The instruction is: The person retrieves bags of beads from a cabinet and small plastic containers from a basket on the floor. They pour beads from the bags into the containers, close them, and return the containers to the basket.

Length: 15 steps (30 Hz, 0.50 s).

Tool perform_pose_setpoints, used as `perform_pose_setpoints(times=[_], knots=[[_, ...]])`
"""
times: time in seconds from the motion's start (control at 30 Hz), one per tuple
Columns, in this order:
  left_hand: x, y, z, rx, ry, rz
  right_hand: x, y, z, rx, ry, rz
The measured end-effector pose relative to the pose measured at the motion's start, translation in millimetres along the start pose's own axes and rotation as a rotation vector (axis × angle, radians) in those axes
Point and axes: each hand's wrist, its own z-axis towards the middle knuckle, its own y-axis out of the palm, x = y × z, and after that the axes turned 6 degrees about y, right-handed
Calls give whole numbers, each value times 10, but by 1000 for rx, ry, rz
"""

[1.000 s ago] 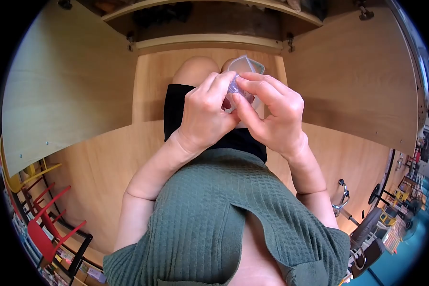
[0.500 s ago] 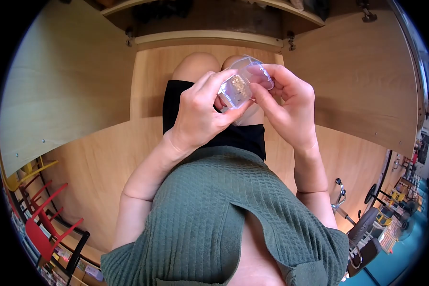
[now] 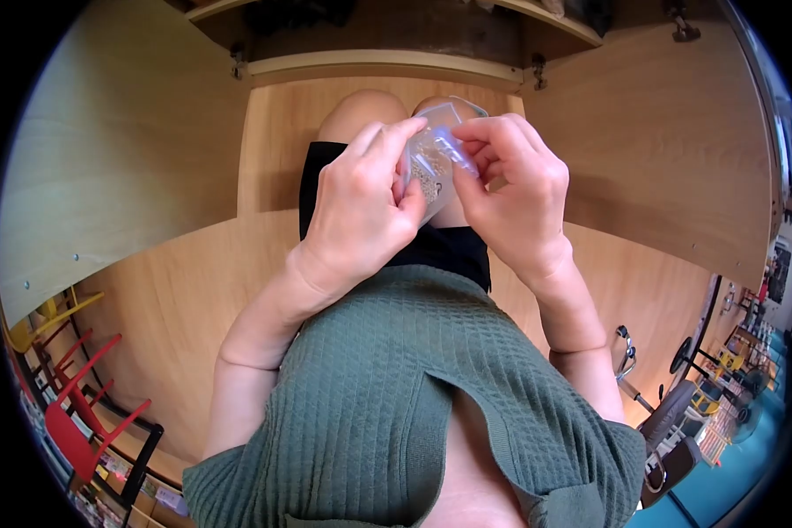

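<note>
A small clear plastic box (image 3: 429, 167) with tiny pale beads or grains in it is held above my lap. My left hand (image 3: 361, 198) grips it from the left side, thumb below and fingers above. At the box's upper right, the fingertips of my right hand (image 3: 519, 189) pinch its clear lid (image 3: 453, 148), which lies at a slant close over the box. Glare on the plastic hides whether the lid is fully seated. Clear plastic also shows above and below the box, its shape hard to make out.
Wooden panels with metal hinges stand at the left (image 3: 123, 158) and right (image 3: 651, 158). A wooden shelf edge (image 3: 378, 66) crosses ahead of my knees. Red chairs (image 3: 75, 431) stand at lower left, a dark swivel chair (image 3: 669, 422) at lower right.
The lid, which stood open to the right of the box, has come over toward it with my right hand. My left hand and the box have tilted slightly.
</note>
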Motion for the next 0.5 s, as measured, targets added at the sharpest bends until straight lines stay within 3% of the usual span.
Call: perform_pose_setpoints(times=[0.2, 0.5], knots=[[-28, 98, 33, 128, -15, -215, 112, 151, -10, -38, -69, -218], [-294, 46, -235, 70, -271, -546, 393, 371, -155, -47, -57, -163]])
